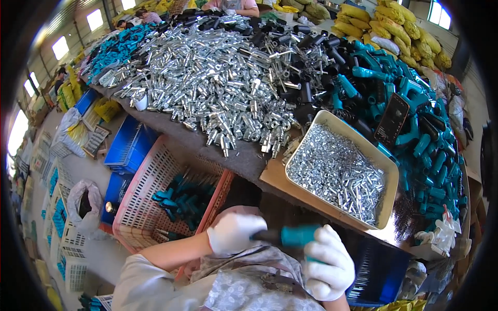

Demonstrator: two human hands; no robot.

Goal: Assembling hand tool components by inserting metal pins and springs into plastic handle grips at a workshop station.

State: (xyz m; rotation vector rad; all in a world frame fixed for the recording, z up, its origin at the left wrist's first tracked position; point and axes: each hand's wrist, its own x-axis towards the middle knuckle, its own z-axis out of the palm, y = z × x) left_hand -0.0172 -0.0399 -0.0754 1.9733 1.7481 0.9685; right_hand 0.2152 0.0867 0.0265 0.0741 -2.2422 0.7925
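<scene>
Head view. Both hands gloved in white. Left hand (234,231) is clenched around the black end of a teal-and-black handle part (290,236); right hand (328,264) grasps its teal end from below. The part's long axis runs roughly level, left to right, black end toward the person's left, teal end toward the right. It is held over the lap, just below the near edge of the worktop (228,155).

Worktop: dark surface, heaped with silver metal fittings (218,78), black sleeves (311,62) and teal handles (415,119). A beige tray (390,171) of small silver pieces sits at the near right edge.

Room: a pink slotted basket (142,207) holding teal parts stands on the floor to the left, beside blue crates (124,145). Yellow sacks (394,26) are stacked at the far right. Another person (231,5) sits at the far side.
</scene>
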